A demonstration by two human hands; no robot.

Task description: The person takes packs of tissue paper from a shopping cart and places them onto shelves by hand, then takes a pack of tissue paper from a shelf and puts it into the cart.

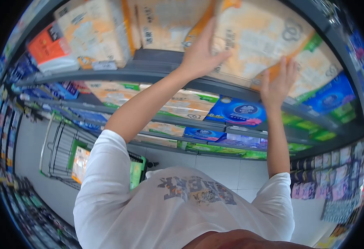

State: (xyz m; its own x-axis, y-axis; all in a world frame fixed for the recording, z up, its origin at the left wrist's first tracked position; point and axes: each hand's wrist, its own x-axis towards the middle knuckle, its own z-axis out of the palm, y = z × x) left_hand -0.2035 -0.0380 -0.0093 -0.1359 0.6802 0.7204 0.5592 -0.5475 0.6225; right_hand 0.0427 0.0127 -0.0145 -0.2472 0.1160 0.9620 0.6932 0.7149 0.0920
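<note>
A dark grey upper shelf (155,58) curves across the view, a shopping cart (59,143) on the floor near its left end. At the shelf's front edge, right of centre, is a large beige-and-orange pack (258,41); a blue pack (329,98) sits toward the right corner. The left hand (202,56), partly open, touches the large pack's left side; the right hand (278,83), fingers loosely spread, its lower right edge; how firmly they grip, I cannot tell

Cream-orange pack (258,39) is cut off at top edge, print blurred. Right hand (278,83) blurry. Shopping cart (61,145) partly hidden behind left sleeve (103,174). Far-left goods (4,128) too small to identify.
</note>
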